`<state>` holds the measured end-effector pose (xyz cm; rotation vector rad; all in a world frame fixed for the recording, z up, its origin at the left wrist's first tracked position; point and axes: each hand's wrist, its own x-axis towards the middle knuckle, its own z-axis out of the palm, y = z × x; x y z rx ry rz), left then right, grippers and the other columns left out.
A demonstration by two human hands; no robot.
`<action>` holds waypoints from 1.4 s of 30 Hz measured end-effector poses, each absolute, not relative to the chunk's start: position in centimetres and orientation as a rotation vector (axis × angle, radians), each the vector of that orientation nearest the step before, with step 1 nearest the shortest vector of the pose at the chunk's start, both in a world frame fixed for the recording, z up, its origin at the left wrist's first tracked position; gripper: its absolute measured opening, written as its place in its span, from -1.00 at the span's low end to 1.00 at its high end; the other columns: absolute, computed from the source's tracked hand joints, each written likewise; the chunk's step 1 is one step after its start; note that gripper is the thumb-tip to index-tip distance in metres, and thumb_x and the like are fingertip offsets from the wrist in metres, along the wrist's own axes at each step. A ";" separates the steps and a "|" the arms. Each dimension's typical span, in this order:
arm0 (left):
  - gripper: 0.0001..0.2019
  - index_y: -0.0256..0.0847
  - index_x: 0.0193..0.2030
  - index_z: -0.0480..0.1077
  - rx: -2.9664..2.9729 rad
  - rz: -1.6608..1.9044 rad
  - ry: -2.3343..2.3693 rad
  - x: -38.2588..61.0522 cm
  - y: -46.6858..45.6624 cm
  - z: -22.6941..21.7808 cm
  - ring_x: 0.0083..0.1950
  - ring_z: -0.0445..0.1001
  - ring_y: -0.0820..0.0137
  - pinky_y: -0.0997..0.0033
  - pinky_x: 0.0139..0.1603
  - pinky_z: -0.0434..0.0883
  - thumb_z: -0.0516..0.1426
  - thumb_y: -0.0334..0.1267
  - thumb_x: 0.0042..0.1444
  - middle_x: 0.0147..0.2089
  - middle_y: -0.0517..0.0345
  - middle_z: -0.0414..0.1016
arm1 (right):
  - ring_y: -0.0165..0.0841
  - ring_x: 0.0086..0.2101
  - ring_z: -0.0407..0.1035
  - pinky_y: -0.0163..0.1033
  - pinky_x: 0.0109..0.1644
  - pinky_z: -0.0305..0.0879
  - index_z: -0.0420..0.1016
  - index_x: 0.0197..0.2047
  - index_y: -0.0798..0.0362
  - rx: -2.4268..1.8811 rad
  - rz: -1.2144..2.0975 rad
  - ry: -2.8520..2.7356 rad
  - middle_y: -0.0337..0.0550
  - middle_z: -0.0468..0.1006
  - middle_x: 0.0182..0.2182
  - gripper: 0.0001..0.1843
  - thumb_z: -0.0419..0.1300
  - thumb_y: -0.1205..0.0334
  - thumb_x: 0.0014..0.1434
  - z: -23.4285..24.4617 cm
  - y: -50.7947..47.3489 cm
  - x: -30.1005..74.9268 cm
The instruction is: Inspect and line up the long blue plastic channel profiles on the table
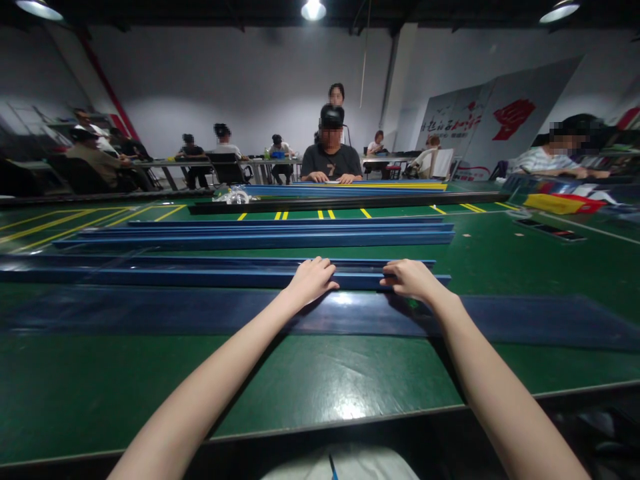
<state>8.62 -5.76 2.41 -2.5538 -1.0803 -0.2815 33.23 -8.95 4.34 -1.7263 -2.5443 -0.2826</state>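
Note:
A long blue strip (200, 275) lies across the green table (320, 380), parallel to its front edge. My left hand (313, 280) rests on the strip near its right end, fingers curled over its near edge. My right hand (410, 278) grips the same strip a little further right, fingers bent down onto it. Just in front of both hands lies a flat, glossy dark blue sheet (150, 313) that runs the table's width.
More blue strips (260, 235) lie in a bundle further back. Beyond them is a black rail (345, 200) with a person seated facing me. Yellow and red pieces (560, 202) sit at the far right. Other people sit at tables behind.

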 end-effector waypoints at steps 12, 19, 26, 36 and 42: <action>-0.65 -0.21 -0.19 0.34 -2.502 -0.382 -1.092 8.3 -5.4 1.3 -0.11 0.34 0.30 0.37 -0.19 0.21 0.09 0.04 0.08 -0.17 0.11 0.44 | -0.32 -0.35 0.38 -0.30 -0.41 -0.02 0.38 -0.45 0.05 -1.770 -0.325 -2.477 -0.11 0.52 -0.37 -0.75 0.01 0.13 0.14 3.6 -9.3 32.9; -0.60 -0.24 -0.17 0.35 -2.426 -0.481 -1.043 8.0 -5.2 0.3 -0.13 0.35 0.27 0.32 -0.17 0.18 0.06 0.08 0.08 -0.19 0.08 0.45 | -0.28 -0.30 0.40 -0.30 -0.36 0.06 0.40 -0.38 0.06 -1.755 -0.342 -2.461 -0.09 0.52 -0.33 -0.73 -0.01 0.09 0.16 3.3 -9.4 32.9; -0.60 -0.24 -0.21 0.35 -2.393 -0.590 -1.027 7.9 -5.2 -0.3 -0.17 0.36 0.28 0.30 -0.15 0.15 0.06 0.09 0.07 -0.23 0.06 0.46 | -0.23 -0.23 0.40 -0.28 -0.30 0.13 0.43 -0.31 0.07 -1.760 -0.316 -2.452 -0.05 0.54 -0.28 -0.68 -0.02 0.04 0.16 3.2 -9.2 33.0; -0.62 -0.25 -0.28 0.35 -2.373 -0.606 -1.035 7.9 -5.2 -0.4 -0.19 0.36 0.29 0.32 -0.21 0.14 0.06 0.09 0.07 -0.25 0.06 0.46 | -0.19 -0.12 0.38 -0.24 -0.18 0.22 0.43 -0.14 0.08 -1.724 -0.262 -2.452 0.01 0.50 -0.10 -0.67 -0.01 0.08 0.16 2.7 -9.0 32.8; -0.63 -0.25 -0.31 0.34 -2.379 -0.591 -1.023 8.0 -5.3 -0.4 -0.21 0.37 0.29 0.34 -0.27 0.13 0.07 0.07 0.07 -0.26 0.06 0.47 | -0.22 -0.07 0.34 -0.25 -0.10 0.21 0.41 -0.07 0.09 -1.655 -0.227 -2.479 0.02 0.47 -0.06 -0.64 0.00 0.10 0.16 2.4 -9.0 32.1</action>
